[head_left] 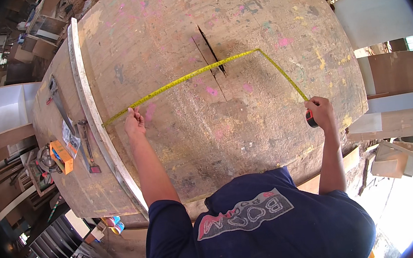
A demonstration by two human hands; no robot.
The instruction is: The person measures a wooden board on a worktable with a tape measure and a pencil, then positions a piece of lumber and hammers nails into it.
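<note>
A yellow tape measure blade stretches across the paint-spotted wooden table, its far-left end by a long pale strip of wood. Past the slot in the tabletop the blade is sharply bent and runs back toward me on the right. My left hand pinches the blade near its left end, fingers closed. In my right hand is the red and black tape measure case, with the blade coming out of it. The fingers of that hand are wrapped round the case and partly hide it.
The pale wooden strip crosses the table's left side. Beyond it lie a handsaw, a hammer and an orange box. A dark slot cuts into the tabletop. Boards and panels stand at the right.
</note>
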